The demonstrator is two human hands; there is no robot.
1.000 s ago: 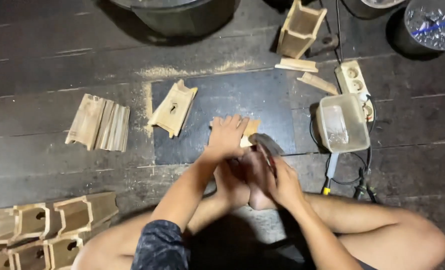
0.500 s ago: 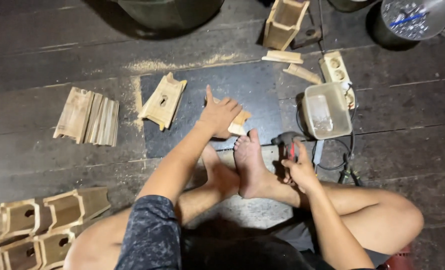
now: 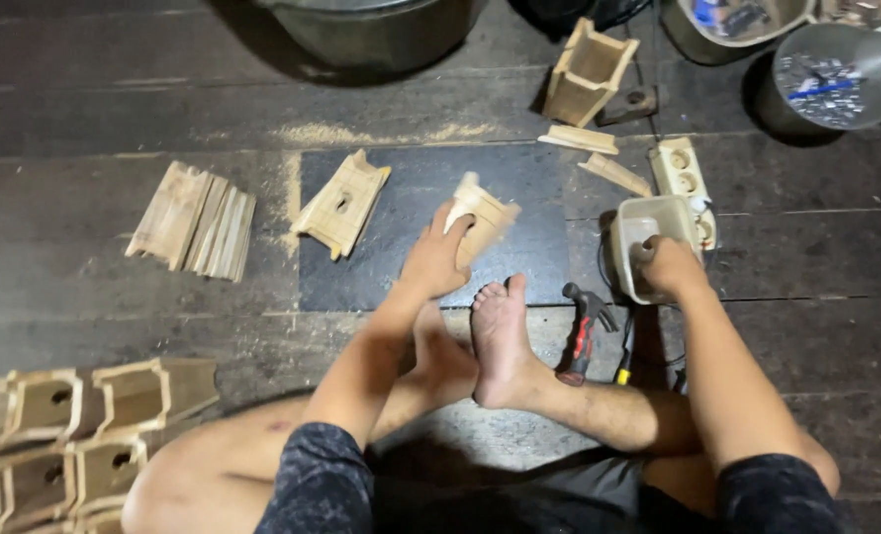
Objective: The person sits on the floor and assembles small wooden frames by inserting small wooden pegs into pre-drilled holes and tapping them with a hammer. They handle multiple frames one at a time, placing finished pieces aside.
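My left hand (image 3: 438,259) grips a notched bamboo slat piece (image 3: 483,220), lifted and tilted above a dark mat (image 3: 401,267). My right hand (image 3: 670,267) reaches into a small clear plastic tub (image 3: 650,220) to the right; its fingertips are inside and hidden, so what they touch cannot be seen. A hammer (image 3: 584,331) with a red and black handle lies on the floor beside my bare feet (image 3: 500,341). Another bamboo panel with a hole (image 3: 341,203) lies flat on the mat.
A stack of bamboo slats (image 3: 193,218) lies at left. Several assembled bamboo boxes (image 3: 74,425) sit at lower left. An open bamboo box (image 3: 589,71), loose slats (image 3: 581,139), a white power strip (image 3: 688,183), a metal basin (image 3: 371,25) and a lamp (image 3: 841,74) stand at the back.
My right hand let go of the hammer, which now lies on the floor, and moved up into the plastic tub. My left hand lifted the bamboo piece off the mat.
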